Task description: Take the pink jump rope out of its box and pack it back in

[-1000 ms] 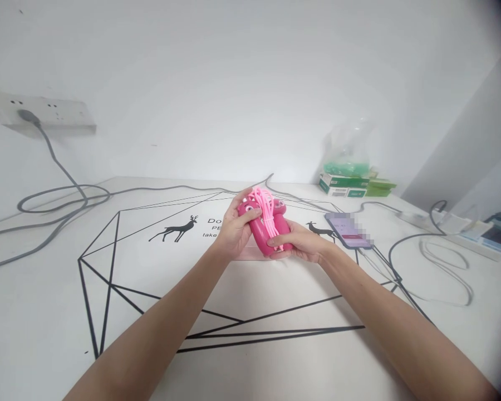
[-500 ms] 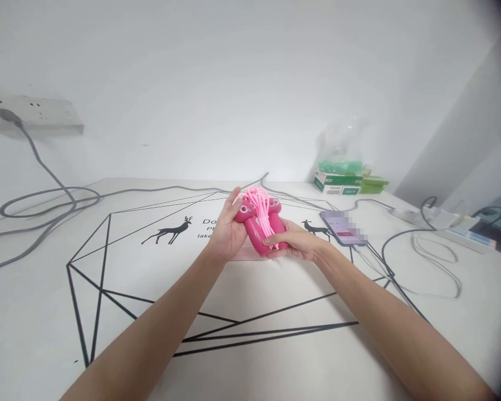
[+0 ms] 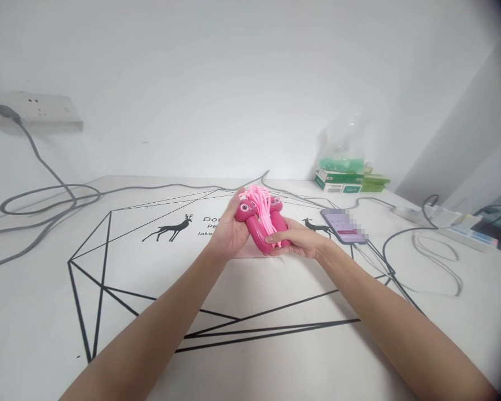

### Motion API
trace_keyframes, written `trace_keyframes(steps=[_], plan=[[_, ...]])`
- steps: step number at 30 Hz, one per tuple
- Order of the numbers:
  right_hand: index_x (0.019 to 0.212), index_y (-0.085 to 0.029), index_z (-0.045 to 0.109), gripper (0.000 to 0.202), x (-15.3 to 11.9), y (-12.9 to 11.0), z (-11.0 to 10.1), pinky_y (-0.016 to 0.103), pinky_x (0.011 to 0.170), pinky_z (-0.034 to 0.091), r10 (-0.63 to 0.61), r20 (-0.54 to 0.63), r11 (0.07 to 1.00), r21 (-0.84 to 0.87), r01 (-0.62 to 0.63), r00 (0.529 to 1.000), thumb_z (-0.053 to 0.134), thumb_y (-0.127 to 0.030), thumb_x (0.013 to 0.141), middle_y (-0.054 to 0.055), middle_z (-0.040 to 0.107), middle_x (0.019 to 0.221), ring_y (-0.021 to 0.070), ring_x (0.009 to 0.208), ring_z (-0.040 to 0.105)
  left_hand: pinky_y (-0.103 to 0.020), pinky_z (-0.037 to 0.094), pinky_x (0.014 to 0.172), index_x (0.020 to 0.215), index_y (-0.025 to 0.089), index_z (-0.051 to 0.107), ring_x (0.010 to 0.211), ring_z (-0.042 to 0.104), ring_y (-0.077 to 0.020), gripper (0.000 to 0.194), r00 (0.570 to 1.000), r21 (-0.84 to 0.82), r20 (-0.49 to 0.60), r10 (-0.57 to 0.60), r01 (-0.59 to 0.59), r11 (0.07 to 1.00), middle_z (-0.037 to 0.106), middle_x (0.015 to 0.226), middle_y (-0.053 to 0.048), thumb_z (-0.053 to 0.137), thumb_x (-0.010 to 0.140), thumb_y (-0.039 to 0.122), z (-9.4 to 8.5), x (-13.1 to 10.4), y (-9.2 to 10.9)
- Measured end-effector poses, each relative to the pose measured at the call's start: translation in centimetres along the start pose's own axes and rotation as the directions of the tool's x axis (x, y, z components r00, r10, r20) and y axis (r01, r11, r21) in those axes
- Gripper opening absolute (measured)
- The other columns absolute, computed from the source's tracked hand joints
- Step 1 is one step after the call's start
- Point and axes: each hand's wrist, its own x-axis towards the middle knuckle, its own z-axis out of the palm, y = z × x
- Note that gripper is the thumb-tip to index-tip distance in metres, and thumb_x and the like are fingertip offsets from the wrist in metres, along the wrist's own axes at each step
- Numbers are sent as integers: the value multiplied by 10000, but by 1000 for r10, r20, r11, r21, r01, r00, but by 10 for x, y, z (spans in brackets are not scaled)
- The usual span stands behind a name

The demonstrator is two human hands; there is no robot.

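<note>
Between my two hands is a pink jump rope [image 3: 265, 214], held up over the white table. Its two dark-pink handles have animal heads with round eyes, and the lighter pink cord is bundled in loops between them. My left hand [image 3: 229, 231] grips the left handle near its head, with the fingers partly hidden behind it. My right hand [image 3: 297, 238] is closed round the lower ends of the handles, the thumb lying across the bundled cord. Beneath the hands a flat pale-pink thing [image 3: 250, 250] shows in part on the table.
A phone [image 3: 344, 225] with a cable lies right of the hands. Farther back are green-and-white boxes [image 3: 340, 181] under a clear plastic bag [image 3: 341, 142]. A power strip [image 3: 467, 236] with cords is at right. Grey cable [image 3: 50, 213] loops at left below a wall socket [image 3: 33, 114].
Both hands keep hold of the jump rope, which has shifted very slightly to the right. The whole view has moved a little; nothing has been let go.
</note>
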Motion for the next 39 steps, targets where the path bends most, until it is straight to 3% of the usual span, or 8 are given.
trace_keyframes(steps=[5,9,13,19,26,39], plan=[[1065,-186,605,455,0,0,-1,240,673,620,21,122,998,60,-29,992,824,-142,668,30,681,945,150,803,689,-345,529,926,1169,233,583,1000,664,-186,344,999,162,0,52,-51,985,679,1086,-36,669,845,159,-2,1,-2],[1178,-201,573,518,-1,0,-2,399,844,612,-5,174,995,95,-12,985,811,-171,718,82,664,1165,214,987,684,-306,514,923,1142,221,602,978,647,-158,326,996,186,-11,88,-84,979,663,1076,-31,655,832,136,-6,3,2],[1173,-152,599,439,-2,3,-6,483,927,563,-32,251,986,167,-10,967,777,-204,775,111,688,1133,243,1017,687,-306,495,946,1139,223,602,1011,629,-157,323,995,192,30,91,-95,977,647,1098,-29,646,828,145,-4,4,6],[1124,-81,629,398,1,9,-14,452,971,531,1,297,974,215,-68,955,778,-214,780,132,727,1024,236,988,705,-311,473,993,1163,230,598,1054,621,-152,416,997,190,2,82,-81,978,631,1178,-21,678,770,120,-1,3,14],[1141,-91,631,418,-2,10,-13,464,1013,496,-20,296,963,261,-61,955,785,-185,764,136,710,1117,243,1047,683,-350,434,1059,1177,218,601,1113,605,-165,447,996,185,36,81,-87,979,624,1205,-28,676,750,109,-1,2,18],[1109,-78,646,376,1,13,-14,427,956,544,19,281,963,254,-93,960,779,-167,769,128,717,1079,226,1014,691,-325,486,973,1267,235,559,1059,628,-170,531,999,173,-2,45,-44,984,642,1157,-37,671,762,116,-6,0,12]])
